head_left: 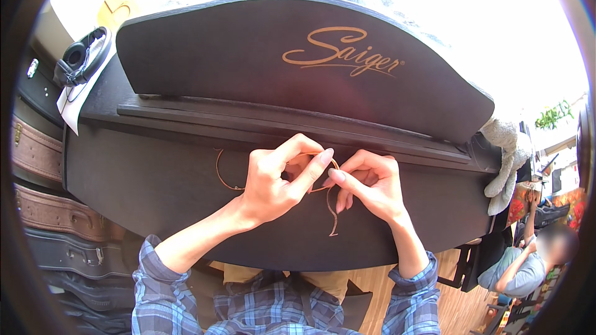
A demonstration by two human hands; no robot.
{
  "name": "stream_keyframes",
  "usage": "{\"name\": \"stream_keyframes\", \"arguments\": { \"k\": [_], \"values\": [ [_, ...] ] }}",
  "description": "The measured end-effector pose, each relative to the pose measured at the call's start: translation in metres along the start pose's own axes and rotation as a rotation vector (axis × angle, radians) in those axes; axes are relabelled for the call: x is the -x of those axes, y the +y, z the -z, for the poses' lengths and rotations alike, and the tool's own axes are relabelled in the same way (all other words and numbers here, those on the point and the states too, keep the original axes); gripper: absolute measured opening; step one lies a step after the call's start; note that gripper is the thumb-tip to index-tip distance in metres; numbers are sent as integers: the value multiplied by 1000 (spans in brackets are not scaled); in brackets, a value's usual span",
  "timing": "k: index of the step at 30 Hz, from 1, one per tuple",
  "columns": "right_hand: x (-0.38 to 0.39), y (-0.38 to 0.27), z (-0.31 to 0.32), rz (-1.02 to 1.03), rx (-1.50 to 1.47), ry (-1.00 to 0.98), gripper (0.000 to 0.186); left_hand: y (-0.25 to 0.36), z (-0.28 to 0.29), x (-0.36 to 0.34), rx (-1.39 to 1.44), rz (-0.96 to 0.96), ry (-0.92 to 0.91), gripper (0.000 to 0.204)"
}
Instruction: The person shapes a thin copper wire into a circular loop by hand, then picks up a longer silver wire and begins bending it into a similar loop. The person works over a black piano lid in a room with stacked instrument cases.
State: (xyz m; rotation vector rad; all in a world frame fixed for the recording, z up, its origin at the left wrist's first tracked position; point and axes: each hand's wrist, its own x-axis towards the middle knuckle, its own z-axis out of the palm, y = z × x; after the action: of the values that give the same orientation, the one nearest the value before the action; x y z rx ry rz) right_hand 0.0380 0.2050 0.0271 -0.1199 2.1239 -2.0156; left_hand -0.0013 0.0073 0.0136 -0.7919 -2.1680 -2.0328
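Above a dark curved desktop, my left hand pinches a thin copper-coloured string, thumb and index finger at the top of a small loop. My right hand is just to its right, its thumb and fingertips closed on the same string near that loop. One curved length of the string reaches left past my left hand, with what looks like a small bead on it; another dangles below my right fingers, bent at the tip. Parts of the loop are hidden behind my fingers.
A raised black board with gold script runs behind a ledge. Headphones and paper lie left, beside instrument cases. Grey plush cloth hangs right. A guitar stands back left. Another person sits at far right.
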Motion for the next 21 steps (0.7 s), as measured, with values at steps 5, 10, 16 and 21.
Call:
{"name": "stream_keyframes", "arguments": {
  "k": [5, 10, 16, 21],
  "values": [
    [-1, 1, 1, 49, -36, -82, 18, -2, 1, 2, 2, -20, 72, 10],
    [-3, 3, 0, 86, -106, -179, 27, -3, 3, 3, 21, -19, 71, 10],
    [-6, 14, -5, 155, -138, -156, 25, -3, 1, 3, 67, 10, 58, 11],
    [-5, 18, -4, 217, -137, -142, 15, -2, 2, 3, 28, -19, 16, 14]
  ]
}}
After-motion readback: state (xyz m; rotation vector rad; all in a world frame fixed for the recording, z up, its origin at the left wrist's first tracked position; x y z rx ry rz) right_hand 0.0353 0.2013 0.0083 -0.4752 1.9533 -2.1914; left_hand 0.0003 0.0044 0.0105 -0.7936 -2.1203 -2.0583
